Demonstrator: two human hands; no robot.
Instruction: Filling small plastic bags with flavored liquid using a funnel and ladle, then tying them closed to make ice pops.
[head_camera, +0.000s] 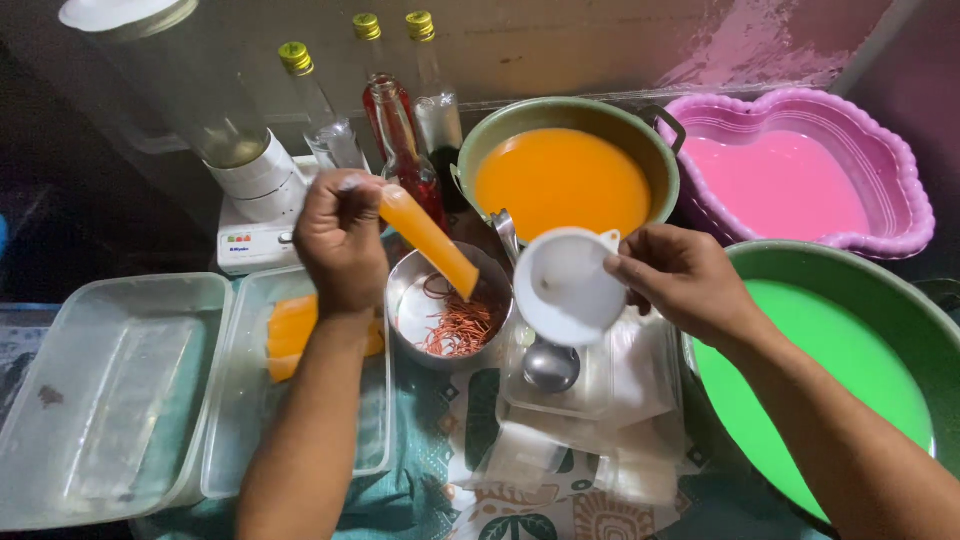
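Left hand (340, 240) fisted, gripping orange-filled tube bag (430, 240) slanting toward five o'clock over steel bowl (405, 290); right hand (680, 280) pinches white funnel (565, 285) at centre; ladle (550, 365) partly hidden beneath

The filled tube bag (428, 238) hangs over the metal bowl (412, 300), trays (120, 400) off to the left, funnel (566, 285) just right, pots (660, 160) behind it.

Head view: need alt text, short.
Left hand holds a filled orange tube bag over a metal bowl of rubber bands; right hand holds a white funnel. Behind: pots of orange, pink, green liquid.
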